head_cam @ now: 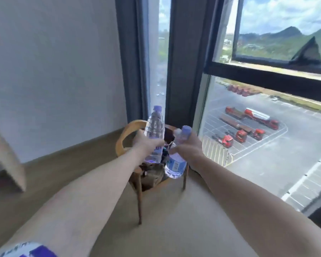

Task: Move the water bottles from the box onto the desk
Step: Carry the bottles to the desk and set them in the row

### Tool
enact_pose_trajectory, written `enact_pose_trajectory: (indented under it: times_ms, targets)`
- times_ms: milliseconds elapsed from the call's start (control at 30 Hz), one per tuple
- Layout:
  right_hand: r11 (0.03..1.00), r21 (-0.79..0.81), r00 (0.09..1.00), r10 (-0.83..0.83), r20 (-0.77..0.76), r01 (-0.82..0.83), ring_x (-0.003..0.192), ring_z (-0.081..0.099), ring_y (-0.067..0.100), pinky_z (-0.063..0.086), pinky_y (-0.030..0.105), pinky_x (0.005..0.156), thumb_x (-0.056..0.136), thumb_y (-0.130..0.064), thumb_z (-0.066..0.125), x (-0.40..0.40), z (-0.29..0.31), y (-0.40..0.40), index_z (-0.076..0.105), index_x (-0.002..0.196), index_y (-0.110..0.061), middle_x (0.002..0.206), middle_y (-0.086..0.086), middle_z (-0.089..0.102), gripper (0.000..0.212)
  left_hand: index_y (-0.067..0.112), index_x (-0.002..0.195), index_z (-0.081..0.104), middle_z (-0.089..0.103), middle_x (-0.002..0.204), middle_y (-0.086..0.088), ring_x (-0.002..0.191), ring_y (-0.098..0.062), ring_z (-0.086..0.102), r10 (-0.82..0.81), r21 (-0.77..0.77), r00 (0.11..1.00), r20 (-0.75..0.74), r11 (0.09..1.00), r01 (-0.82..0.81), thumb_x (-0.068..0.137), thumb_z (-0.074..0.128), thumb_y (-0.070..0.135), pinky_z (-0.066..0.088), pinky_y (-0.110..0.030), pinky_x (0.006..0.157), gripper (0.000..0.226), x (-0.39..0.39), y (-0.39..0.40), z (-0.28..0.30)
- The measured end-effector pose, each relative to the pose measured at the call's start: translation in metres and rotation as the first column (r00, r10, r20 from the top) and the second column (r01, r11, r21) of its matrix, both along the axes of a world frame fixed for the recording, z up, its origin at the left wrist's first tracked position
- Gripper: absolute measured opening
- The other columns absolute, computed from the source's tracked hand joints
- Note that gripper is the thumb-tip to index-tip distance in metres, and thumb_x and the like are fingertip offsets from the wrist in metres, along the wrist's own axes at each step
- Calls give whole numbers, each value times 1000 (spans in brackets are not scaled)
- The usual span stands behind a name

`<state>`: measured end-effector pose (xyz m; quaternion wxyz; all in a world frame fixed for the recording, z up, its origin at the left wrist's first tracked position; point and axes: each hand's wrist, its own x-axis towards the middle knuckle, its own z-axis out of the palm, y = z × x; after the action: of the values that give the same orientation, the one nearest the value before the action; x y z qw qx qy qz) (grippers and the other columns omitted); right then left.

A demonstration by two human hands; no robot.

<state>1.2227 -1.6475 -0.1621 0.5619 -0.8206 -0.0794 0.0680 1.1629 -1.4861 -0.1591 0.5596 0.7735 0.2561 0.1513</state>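
Bottles: two clear water bottles with pale purple caps, both up in the air, one in each hand, over a chair by the window.
Sleeve: a white-and-purple cuff at the very bottom edge, nearest us.
Left hand: the left hand is wrapped round the middle of the left bottle, fingers curled tight on it, cap pointing up and the bottle near upright.
Right hand: the right hand clasps the right bottle high up near the neck, thumb and fingers closed round it, the body hanging below and tilted.
Gap: the two bottles sit just beside each other; I cannot tell if they touch.
Chair: a wooden chair with a curved back stands under the hands; something dark lies on its seat, too blurred to name.
Box and desk: neither clearly shows, though the pale slab far left may be furniture.
Risk: that neck-high hold on the right bottle looks the weaker one; a quick swing toward the desk could let it slip.
Risk two: bottles this close could knock together in the turn.
Window: trucks parked far below outside.
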Motion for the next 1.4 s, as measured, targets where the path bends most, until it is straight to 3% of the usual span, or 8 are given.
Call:
enact_pose_trajectory:
  times_ms: [167, 300, 400, 567, 767, 1000, 1233, 1400]
  targets:
    - [964, -64, 966, 257, -32, -258, 88, 64, 20, 58, 43, 82, 50, -18, 87, -36, 1, 137, 52, 103, -20, 97, 2, 63, 64, 17, 86, 63, 70, 75, -2, 58, -14, 68, 295, -116, 955, 20, 950, -291, 59, 87, 14, 49, -21, 41, 37, -92, 122, -3]
    - [889, -61, 891, 450, -58, -453, 86, 65, 21, 59, 40, 76, 57, -17, 81, -74, -8, 241, 50, 102, -19, 98, 2, 64, 54, 16, 86, 74, 76, 74, -5, 67, -26, 75, 510, -180, 860, -18, 845, -504, 45, 82, 25, 65, -45, 64, 42, -162, 192, -10]
    - [809, -14, 807, 585, -81, -588, 82, 68, 17, 55, 30, 63, 56, -20, 80, -101, -14, 314, 54, 99, -22, 97, 0, 67, 51, 19, 82, 76, 77, 73, -4, 70, -28, 76, 638, -198, 769, -34, 750, -631, 45, 84, 25, 64, -50, 62, 38, -204, 239, -14]
    - [658, 56, 654, 753, -74, -751, 86, 68, 11, 53, 26, 68, 70, -21, 78, -138, -24, 442, 54, 108, -29, 101, -6, 70, 45, 17, 85, 73, 77, 76, -8, 66, -27, 76, 794, -240, 606, -39, 581, -777, 59, 87, 15, 64, -49, 58, 30, -251, 326, -15]
    - [485, 12, 481, 869, -117, -874, 87, 67, 11, 52, 26, 67, 59, -16, 85, -171, -16, 591, 51, 107, -25, 97, -8, 68, 60, 14, 89, 72, 72, 57, -1, 48, -18, 71, 870, -272, 487, -72, 453, -849, 64, 85, 11, 54, -33, 42, 29, -292, 434, -1]
    - [290, 54, 286, 955, -75, -956, 96, 71, 21, 59, 45, 88, 52, -8, 83, -226, 9, 741, 51, 101, -23, 103, 3, 72, 61, 18, 102, 66, 76, 89, -6, 72, -22, 76, 937, -221, 345, -45, 328, -919, 56, 89, 22, 58, -34, 48, 52, -338, 541, 26]
    - [208, 24, 206, 976, -70, -978, 92, 71, 19, 59, 41, 83, 46, -4, 86, -302, -1, 842, 51, 100, -19, 97, 0, 72, 65, 21, 81, 59, 70, 73, -1, 63, -21, 71, 980, -248, 196, -27, 183, -951, 64, 86, 11, 61, -39, 53, 34, -396, 633, 8]
    - [198, 3, 197, 979, -48, -980, 89, 66, 19, 55, 33, 72, 50, -4, 86, -363, -7, 926, 48, 95, -23, 94, -5, 69, 62, 23, 85, 59, 71, 77, 0, 69, -20, 73, 980, -212, 197, 2, 193, -958, 62, 86, 14, 62, -39, 60, 37, -458, 721, -8]
